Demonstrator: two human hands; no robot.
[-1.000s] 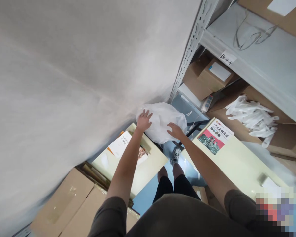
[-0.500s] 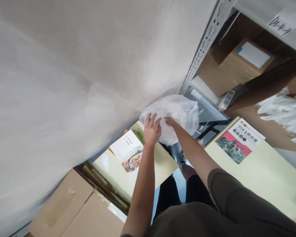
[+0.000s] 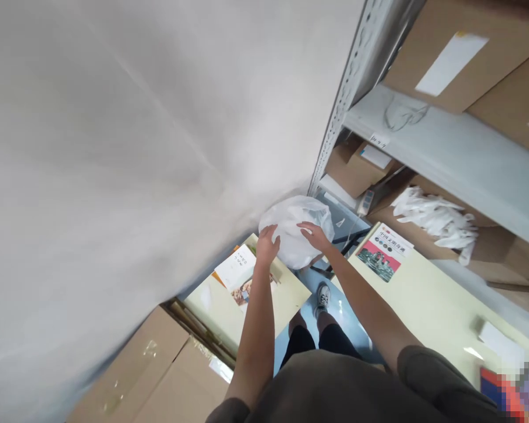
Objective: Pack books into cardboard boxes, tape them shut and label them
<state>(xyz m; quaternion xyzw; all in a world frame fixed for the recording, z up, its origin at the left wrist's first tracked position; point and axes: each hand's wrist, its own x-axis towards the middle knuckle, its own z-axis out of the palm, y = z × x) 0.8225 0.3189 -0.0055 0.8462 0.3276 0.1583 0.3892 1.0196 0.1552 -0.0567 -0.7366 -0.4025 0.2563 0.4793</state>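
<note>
A crumpled white plastic bag [image 3: 293,232] sits bunched between my two hands, low in front of me. My left hand [image 3: 268,245] curls around its left side. My right hand [image 3: 314,236] lies across its top with the fingers pressed into the film. Part of the bag's far side is hidden behind the hands. Below the bag, my grey sneaker [image 3: 322,299] and dark shorts show on a pale blue floor.
A large white sheet-like surface [image 3: 114,147] fills the left. A slotted metal shelf upright [image 3: 352,100] and a white shelf [image 3: 445,147] stand at right, with cardboard boxes [image 3: 449,59] and white strips [image 3: 436,220]. Books [image 3: 384,254] lie on pale yellow boards [image 3: 423,299].
My view has pulled back, so everything looks smaller. My right hand has shifted from the bag's middle to its top, and my left hand now curls closer around the bag.
</note>
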